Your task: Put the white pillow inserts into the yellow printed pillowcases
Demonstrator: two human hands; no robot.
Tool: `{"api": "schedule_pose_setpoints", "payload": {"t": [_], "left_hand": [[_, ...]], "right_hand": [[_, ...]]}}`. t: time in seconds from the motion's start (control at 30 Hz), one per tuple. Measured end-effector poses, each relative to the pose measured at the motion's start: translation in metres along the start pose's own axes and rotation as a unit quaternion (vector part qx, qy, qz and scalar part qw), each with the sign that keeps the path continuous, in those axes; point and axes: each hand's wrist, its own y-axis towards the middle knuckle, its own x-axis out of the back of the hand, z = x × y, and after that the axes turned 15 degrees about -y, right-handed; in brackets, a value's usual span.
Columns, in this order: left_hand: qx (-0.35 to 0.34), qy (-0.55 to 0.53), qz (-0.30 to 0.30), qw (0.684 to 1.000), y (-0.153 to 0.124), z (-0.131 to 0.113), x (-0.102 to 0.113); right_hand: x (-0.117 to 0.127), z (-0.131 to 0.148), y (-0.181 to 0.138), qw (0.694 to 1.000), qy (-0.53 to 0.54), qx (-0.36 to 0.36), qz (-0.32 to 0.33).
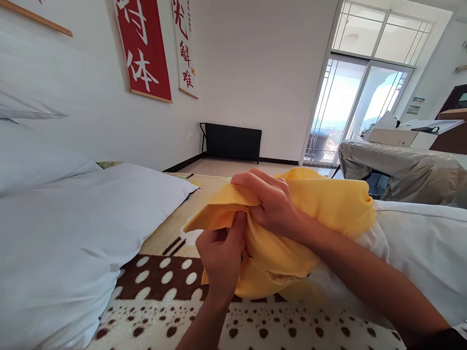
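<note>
A yellow pillowcase point(328, 204) is partly pulled over a white pillow point(419, 253) that lies on the bed at the right. My left hand point(221, 257) is closed, pinching the open edge of the yellow fabric from below. Above it, my right hand point(272, 204) grips a bunched fold of the same pillowcase with the fingers curled. The two hands are close together at the pillowcase's opening.
A large white pillow point(73, 243) fills the left. The bed cover point(255, 330) is cream with brown spots. Red and white banners point(146, 48) hang on the wall. A black bench point(231, 141) stands by the wall, a glass door point(346, 112) beyond, a plastic-covered table point(401, 170) at right.
</note>
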Motion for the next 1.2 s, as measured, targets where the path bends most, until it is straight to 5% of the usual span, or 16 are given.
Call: {"api": "schedule_pose_setpoints", "payload": {"t": [0.2, 0.5, 0.9, 1.03, 1.2], "left_hand": [[-0.072, 0.073, 0.013, 0.995, -0.006, -0.003, 0.0], [-0.065, 0.003, 0.071, 0.995, 0.006, 0.006, 0.003], [-0.074, 0.053, -0.11, 0.99, 0.018, 0.017, 0.007], [-0.117, 0.03, -0.131, 0.984, 0.023, 0.012, 0.01], [-0.086, 0.061, -0.042, 0.994, 0.027, 0.008, 0.011]], "right_hand": [[0.0, 0.0, 0.001, 0.999, -0.024, 0.038, 0.014], [-0.013, -0.004, 0.002, 0.989, -0.1, 0.098, 0.05], [0.024, -0.054, -0.002, 0.971, -0.057, 0.087, 0.215], [0.057, -0.091, -0.002, 0.949, -0.105, -0.029, 0.295], [0.078, -0.127, -0.014, 0.88, -0.011, -0.173, 0.442]]}}
